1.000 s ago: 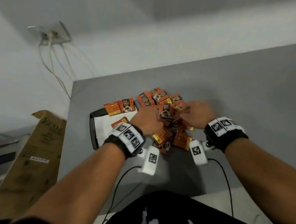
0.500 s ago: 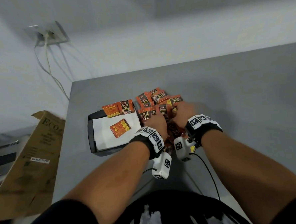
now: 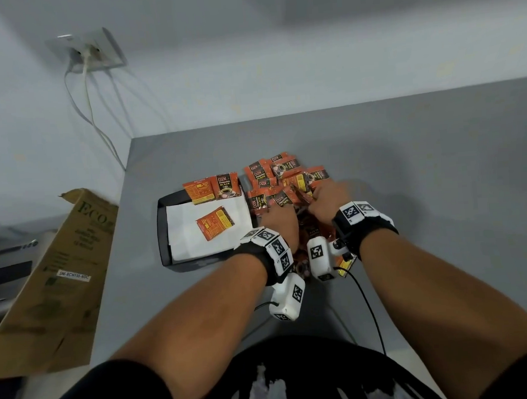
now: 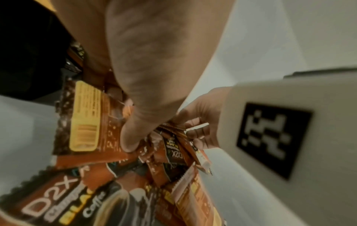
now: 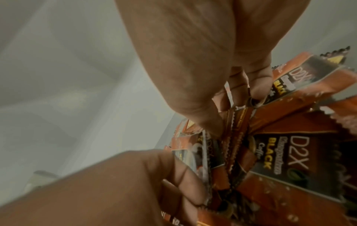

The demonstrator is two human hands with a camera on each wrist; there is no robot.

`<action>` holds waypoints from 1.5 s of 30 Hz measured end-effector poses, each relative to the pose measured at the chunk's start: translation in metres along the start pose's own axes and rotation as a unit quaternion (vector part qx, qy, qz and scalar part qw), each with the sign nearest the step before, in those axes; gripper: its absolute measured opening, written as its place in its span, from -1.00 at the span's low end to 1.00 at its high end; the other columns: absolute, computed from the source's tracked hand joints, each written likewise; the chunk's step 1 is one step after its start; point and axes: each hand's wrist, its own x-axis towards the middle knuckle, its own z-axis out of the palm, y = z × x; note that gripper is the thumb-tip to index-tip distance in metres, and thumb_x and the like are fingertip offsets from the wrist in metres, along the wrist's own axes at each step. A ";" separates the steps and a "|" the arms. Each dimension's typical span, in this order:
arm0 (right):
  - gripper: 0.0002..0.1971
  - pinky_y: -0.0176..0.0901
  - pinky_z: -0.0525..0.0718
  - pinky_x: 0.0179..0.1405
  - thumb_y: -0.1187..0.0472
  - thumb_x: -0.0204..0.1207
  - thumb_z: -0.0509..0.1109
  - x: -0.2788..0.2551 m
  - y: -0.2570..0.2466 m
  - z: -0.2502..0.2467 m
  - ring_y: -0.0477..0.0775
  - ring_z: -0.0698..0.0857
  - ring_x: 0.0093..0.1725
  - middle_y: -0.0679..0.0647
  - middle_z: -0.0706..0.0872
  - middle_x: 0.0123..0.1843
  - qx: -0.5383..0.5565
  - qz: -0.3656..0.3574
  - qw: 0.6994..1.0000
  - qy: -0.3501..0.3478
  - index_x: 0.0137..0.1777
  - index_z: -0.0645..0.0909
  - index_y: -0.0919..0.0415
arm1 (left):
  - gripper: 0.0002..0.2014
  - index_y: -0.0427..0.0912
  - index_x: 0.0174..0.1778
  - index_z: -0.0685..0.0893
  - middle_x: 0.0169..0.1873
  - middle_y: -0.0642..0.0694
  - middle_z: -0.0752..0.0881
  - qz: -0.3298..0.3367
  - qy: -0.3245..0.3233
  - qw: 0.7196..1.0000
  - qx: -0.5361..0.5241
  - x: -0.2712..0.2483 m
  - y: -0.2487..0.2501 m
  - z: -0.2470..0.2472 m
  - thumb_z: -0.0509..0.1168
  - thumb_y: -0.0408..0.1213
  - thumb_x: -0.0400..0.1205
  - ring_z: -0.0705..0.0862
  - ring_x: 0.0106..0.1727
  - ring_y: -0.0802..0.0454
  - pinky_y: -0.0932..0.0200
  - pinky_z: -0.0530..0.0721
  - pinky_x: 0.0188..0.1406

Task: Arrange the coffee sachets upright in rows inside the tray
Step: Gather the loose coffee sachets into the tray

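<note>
A heap of orange and black coffee sachets (image 3: 281, 179) lies on the grey table just right of a black tray (image 3: 163, 233) lined with white paper. Two sachets (image 3: 213, 188) stand against the tray's far edge and one sachet (image 3: 215, 223) lies flat on the paper. Both hands are in the heap, close together. My left hand (image 3: 279, 220) pinches sachets with thumb and fingers (image 4: 131, 137). My right hand (image 3: 327, 198) grips a bunch of sachets by their serrated top edges (image 5: 237, 110). The fingertips are hidden in the head view.
A brown cardboard box (image 3: 60, 282) leans off the table's left side. A wall socket (image 3: 88, 52) with white cables hangs above the table's far left corner. Bare grey tabletop (image 3: 440, 188) stretches to the right of the heap.
Both hands have drawn together over the middle of the heap and closed on sachets. The flat sachet in the tray, earlier partly hidden by my left wrist, now shows fully.
</note>
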 end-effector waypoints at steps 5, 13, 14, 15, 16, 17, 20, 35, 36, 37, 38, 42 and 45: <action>-0.72 -0.23 0.40 -0.49 0.28 0.59 0.31 0.007 0.003 0.005 0.07 0.59 -0.37 0.10 0.67 -0.27 -0.020 0.005 1.000 -0.006 -0.37 0.44 0.13 | -0.69 -0.23 0.21 0.49 0.02 -0.25 0.70 0.033 0.006 0.997 -0.075 -0.001 -0.007 -0.007 0.34 -0.45 0.57 0.72 -0.02 -0.27 -0.03 0.66 -0.19; -0.70 -0.03 0.62 -0.07 0.33 0.68 0.22 -0.013 -0.001 -0.004 0.25 0.68 -0.08 0.25 0.72 -0.06 0.034 0.000 0.999 0.018 -0.30 0.57 0.18 | -0.84 -0.20 -0.21 0.57 -0.18 -0.18 0.75 0.064 0.049 0.993 -0.083 0.020 -0.013 -0.042 0.45 -0.37 0.57 0.76 -0.19 -0.14 -0.02 0.82 -0.21; -0.67 -0.05 0.60 -0.09 0.32 0.67 0.24 -0.015 -0.001 -0.003 0.22 0.66 -0.12 0.23 0.71 -0.08 0.037 0.006 0.999 0.028 -0.36 0.51 0.13 | -0.81 -0.21 -0.28 0.56 -0.17 -0.20 0.77 0.056 0.047 0.995 -0.074 0.028 -0.015 -0.045 0.42 -0.37 0.60 0.74 -0.21 -0.14 0.01 0.79 -0.24; -0.70 -0.06 0.63 -0.10 0.30 0.65 0.26 -0.015 -0.001 0.000 0.23 0.68 -0.13 0.21 0.74 -0.07 0.033 0.014 0.999 0.038 -0.35 0.53 0.15 | -0.80 -0.23 -0.31 0.55 -0.15 -0.22 0.78 0.056 0.043 0.996 -0.061 0.034 -0.016 -0.046 0.35 -0.40 0.64 0.71 -0.23 -0.13 0.04 0.74 -0.29; -0.78 -0.06 0.67 -0.09 0.28 0.63 0.28 -0.014 -0.001 0.002 0.24 0.72 -0.11 0.19 0.77 -0.06 0.025 0.024 0.998 0.043 -0.26 0.61 0.20 | -0.82 -0.25 -0.27 0.56 -0.11 -0.24 0.79 0.060 0.034 0.996 -0.050 0.040 -0.017 -0.045 0.29 -0.44 0.66 0.67 -0.25 -0.12 0.06 0.67 -0.33; -0.83 -0.06 0.70 -0.09 0.26 0.62 0.28 -0.013 0.000 0.005 0.25 0.75 -0.10 0.16 0.78 -0.06 0.019 0.028 0.998 0.048 -0.15 0.67 0.23 | -0.89 -0.28 -0.16 0.60 -0.08 -0.24 0.79 0.059 0.023 0.997 -0.049 0.045 -0.016 -0.043 0.25 -0.46 0.67 0.64 -0.26 -0.12 0.07 0.61 -0.35; -0.91 -0.10 0.65 -0.17 0.25 0.60 0.33 -0.009 0.002 0.011 0.18 0.70 -0.17 0.10 0.73 -0.12 -0.016 0.035 0.999 0.038 -0.10 0.64 0.22 | -0.86 -0.31 0.11 0.62 -0.01 -0.25 0.78 0.038 0.001 0.996 -0.077 0.057 -0.015 -0.035 0.22 -0.42 0.68 0.67 -0.23 -0.16 0.05 0.59 -0.41; -0.77 -0.03 0.67 -0.01 0.17 0.54 0.48 0.027 0.011 0.022 0.27 0.75 0.09 0.24 0.76 0.13 -0.008 0.011 1.000 0.025 0.12 0.69 0.27 | -0.60 -0.37 0.46 0.35 0.22 -0.33 0.68 -0.012 0.035 0.999 -0.008 0.038 -0.002 -0.029 0.17 -0.49 0.69 0.58 0.32 -0.33 -0.13 0.52 0.32; -0.75 -0.04 0.68 -0.05 0.13 0.49 0.54 0.028 0.011 0.022 0.24 0.75 0.02 0.20 0.77 0.07 0.012 0.016 1.000 0.024 0.09 0.70 0.24 | -0.63 -0.36 0.43 0.37 0.17 -0.33 0.69 -0.007 0.037 0.999 -0.022 0.036 -0.003 -0.031 0.17 -0.50 0.69 0.61 0.28 -0.33 -0.14 0.58 0.25; -0.72 -0.06 0.67 -0.09 0.11 0.43 0.60 0.027 0.009 0.023 0.21 0.75 -0.04 0.16 0.77 0.00 0.024 0.023 0.999 0.018 0.06 0.71 0.22 | -0.67 -0.35 0.38 0.41 0.12 -0.32 0.70 -0.007 0.031 0.999 -0.035 0.034 -0.005 -0.034 0.17 -0.50 0.69 0.65 0.21 -0.33 -0.12 0.65 0.13; -0.70 -0.07 0.67 -0.11 0.10 0.40 0.63 0.026 0.009 0.024 0.19 0.75 -0.06 0.15 0.77 -0.02 0.022 0.026 0.999 0.014 0.04 0.70 0.22 | -0.71 -0.36 0.34 0.45 0.09 -0.31 0.71 -0.003 0.022 0.999 -0.043 0.034 -0.005 -0.037 0.18 -0.49 0.69 0.70 0.14 -0.30 -0.09 0.71 0.01; -0.84 -0.14 0.60 -0.17 0.22 0.54 0.46 0.024 0.010 0.027 0.20 0.75 -0.06 0.16 0.78 0.01 0.001 0.025 0.999 0.025 0.06 0.70 0.26 | -0.83 -0.45 0.08 0.67 -0.24 -0.14 0.69 0.046 0.003 0.999 -0.017 0.034 -0.008 -0.054 0.25 -0.45 0.66 0.74 -0.19 -0.08 0.06 0.79 -0.25; -0.87 -0.11 0.62 -0.13 0.23 0.58 0.37 0.021 0.011 0.019 0.22 0.77 -0.01 0.11 0.76 0.00 0.024 0.010 0.999 0.027 0.08 0.68 0.21 | -0.83 -0.43 0.05 0.66 -0.13 -0.20 0.73 0.042 -0.005 0.999 0.006 0.042 -0.012 -0.061 0.24 -0.39 0.68 0.76 -0.09 -0.12 0.08 0.79 -0.23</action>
